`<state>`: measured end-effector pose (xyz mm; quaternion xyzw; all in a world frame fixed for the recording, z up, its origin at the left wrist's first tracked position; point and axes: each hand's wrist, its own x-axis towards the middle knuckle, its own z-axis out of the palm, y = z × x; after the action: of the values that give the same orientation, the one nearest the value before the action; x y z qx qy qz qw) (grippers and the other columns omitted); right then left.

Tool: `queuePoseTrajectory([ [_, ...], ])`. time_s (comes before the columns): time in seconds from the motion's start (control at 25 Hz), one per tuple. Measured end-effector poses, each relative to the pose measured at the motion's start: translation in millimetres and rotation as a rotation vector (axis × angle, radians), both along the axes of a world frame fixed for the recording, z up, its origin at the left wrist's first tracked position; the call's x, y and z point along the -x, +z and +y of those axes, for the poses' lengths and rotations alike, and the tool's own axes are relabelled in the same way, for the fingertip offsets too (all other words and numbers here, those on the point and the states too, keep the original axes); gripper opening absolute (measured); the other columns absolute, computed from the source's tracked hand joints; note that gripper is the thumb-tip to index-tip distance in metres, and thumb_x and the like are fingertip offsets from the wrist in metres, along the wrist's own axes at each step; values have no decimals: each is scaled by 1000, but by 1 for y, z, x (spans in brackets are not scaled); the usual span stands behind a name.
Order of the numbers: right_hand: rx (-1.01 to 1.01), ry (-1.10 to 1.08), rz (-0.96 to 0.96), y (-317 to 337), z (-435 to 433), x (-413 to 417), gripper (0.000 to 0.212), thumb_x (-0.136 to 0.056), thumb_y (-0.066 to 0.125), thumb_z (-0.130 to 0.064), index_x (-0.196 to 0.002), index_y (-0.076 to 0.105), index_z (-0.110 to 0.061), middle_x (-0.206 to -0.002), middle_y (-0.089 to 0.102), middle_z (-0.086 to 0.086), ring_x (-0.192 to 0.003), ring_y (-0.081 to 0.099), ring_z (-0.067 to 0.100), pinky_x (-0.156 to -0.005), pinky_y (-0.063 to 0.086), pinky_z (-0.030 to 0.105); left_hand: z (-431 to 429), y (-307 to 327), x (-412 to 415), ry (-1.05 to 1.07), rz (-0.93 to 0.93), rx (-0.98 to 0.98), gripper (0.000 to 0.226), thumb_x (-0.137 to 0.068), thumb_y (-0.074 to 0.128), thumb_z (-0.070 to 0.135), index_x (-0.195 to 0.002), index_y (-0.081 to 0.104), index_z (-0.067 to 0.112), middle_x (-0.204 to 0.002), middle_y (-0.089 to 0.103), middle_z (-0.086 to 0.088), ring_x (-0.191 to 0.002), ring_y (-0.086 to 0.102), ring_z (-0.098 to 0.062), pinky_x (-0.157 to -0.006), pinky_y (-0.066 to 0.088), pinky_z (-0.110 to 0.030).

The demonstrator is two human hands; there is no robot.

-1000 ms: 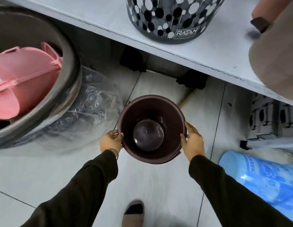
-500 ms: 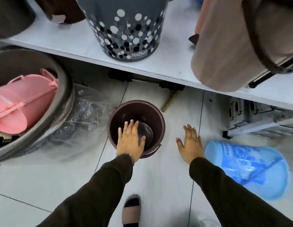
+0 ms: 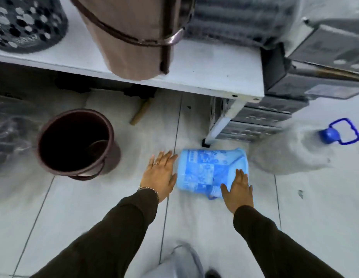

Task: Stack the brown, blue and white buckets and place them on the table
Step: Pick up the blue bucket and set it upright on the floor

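Down on the tiled floor (image 3: 214, 227), the blue bucket (image 3: 206, 169) lies on its side with a printed pattern on its wall, at about five o'clock from the middle of the view. The right hand (image 3: 237, 190) rests flat on its near end, fingers spread and not curled around anything. The left hand (image 3: 159, 174) comes in at the bucket's nine o'clock side, palm down and fingers straight, its edge just beside the blue wall; whether it touches I cannot tell. It wears a ring and a bracelet, and both arms are in dark sleeves.

The brown bucket (image 3: 74, 143) stands upright on the floor at nine o'clock from the blue one, well apart from it, mouth up and dark inside, its handle hanging down the near side. Neither hand is on it.

Beyond the two buckets, at twelve o'clock, runs the edge of a white counter (image 3: 204, 77). On it stand a tan bucket (image 3: 132, 37) with a dark handle and, toward ten o'clock, a grey basket (image 3: 24, 23) with pale dots. Crumpled clear plastic (image 3: 11, 133) lies at the far nine o'clock edge. A large bottle with a blue cap (image 3: 331, 135) and loop handle sits out at three o'clock. The picture is blurred throughout.
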<state>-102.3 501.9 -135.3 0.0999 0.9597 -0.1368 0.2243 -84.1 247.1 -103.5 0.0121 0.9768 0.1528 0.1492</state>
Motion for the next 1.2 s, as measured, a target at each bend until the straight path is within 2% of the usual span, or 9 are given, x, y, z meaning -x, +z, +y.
queuePoseTrajectory([
  [0.2,157,-313,-177,-74,118,-3,86,-90,63,-35,-155,15,-5,-161,23,10,-150,18,25,-121,11,48,161,-45,84,-508,37,120,64,-100,43,19,-156,13,17,-166,10,0,-153,4,-20,-125,3,-39],
  [0.28,307,-288,-204,-106,130,-1,73,-89,67,-32,-149,33,-8,-150,43,9,-142,36,27,-115,26,38,216,-68,117,-760,43,203,71,-94,45,1,-156,13,15,-166,11,-1,-153,3,-21,-124,5,-39],
  [0.36,466,-328,-121,-119,126,5,48,-90,67,-23,-132,54,-5,-123,61,6,-117,56,29,-90,42,22,248,-82,139,-1009,21,326,72,-90,46,-6,-155,21,14,-164,20,-2,-153,7,-22,-124,7,-39],
  [0.44,546,-360,-21,-121,121,11,26,-93,63,-20,-114,63,-4,-100,62,4,-92,59,25,-66,41,9,266,-93,151,-1156,-27,443,60,-90,50,-2,-147,40,17,-155,38,-2,-151,19,-23,-123,10,-39],
  [0.6,584,-87,84,-95,102,13,12,-96,55,-20,-95,54,-8,-82,60,9,-72,57,27,-63,46,23,236,-68,160,-1052,-92,354,33,-90,57,7,-119,65,21,-128,61,-2,-130,49,-27,-112,37,-41],
  [0.76,272,451,135,-58,76,15,17,-91,51,-16,-108,50,-11,-83,67,9,-69,63,35,-57,47,35,166,-16,136,-987,-218,326,27,-89,57,18,-114,65,25,-118,62,1,-108,61,-26,-82,46,-34],
  [0.88,29,928,225,-44,46,24,35,-59,72,-5,-91,62,-15,-59,64,-1,-45,62,26,-43,34,23,108,-8,98,-878,-260,407,38,-90,47,8,-118,65,27,-117,64,-4,-105,64,-33,-84,50,-38],
  [0.96,-58,1124,271,-50,25,31,35,-53,75,-3,-83,66,-16,-56,63,-3,-44,62,22,-42,41,22,76,-18,69,-750,-310,457,38,-92,45,5,-116,65,25,-114,67,-6,-104,65,-34,-83,51,-38],
  [1.2,-210,1179,281,-67,-28,22,24,-52,77,-1,-67,70,-19,-55,68,0,-59,70,25,-64,58,29,50,-73,11,-384,-297,566,42,-94,42,1,-127,60,20,-124,66,-6,-120,59,-32,-106,41,-40],
])
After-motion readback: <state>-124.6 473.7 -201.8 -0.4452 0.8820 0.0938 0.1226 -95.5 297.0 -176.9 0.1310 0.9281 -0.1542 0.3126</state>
